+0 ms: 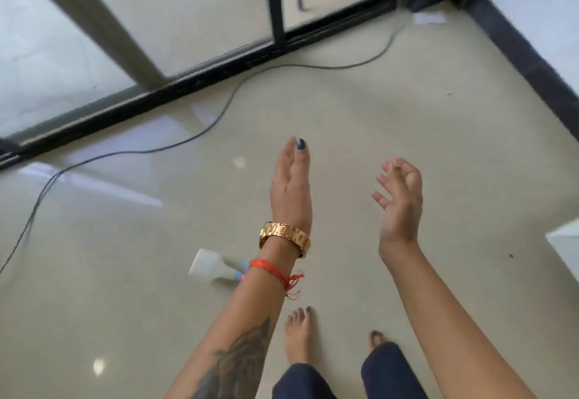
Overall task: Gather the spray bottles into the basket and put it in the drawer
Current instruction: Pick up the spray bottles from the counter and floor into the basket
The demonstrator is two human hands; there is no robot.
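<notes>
The left forearm [250,314] covers the nozzle end of the bottle [210,265] on the floor [407,122], so only its white body and a bit of blue and pink show. The cable [200,130] runs off the left edge. Motion blur smears the door frame [150,97]. A white object [565,249] is cut off at the right edge, too little to identify.

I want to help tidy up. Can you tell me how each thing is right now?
spray bottle: lying on its side on the floor
left hand: open, empty
right hand: open, fingers curled, empty
cable: loose across the floor
glass door: shut
</notes>
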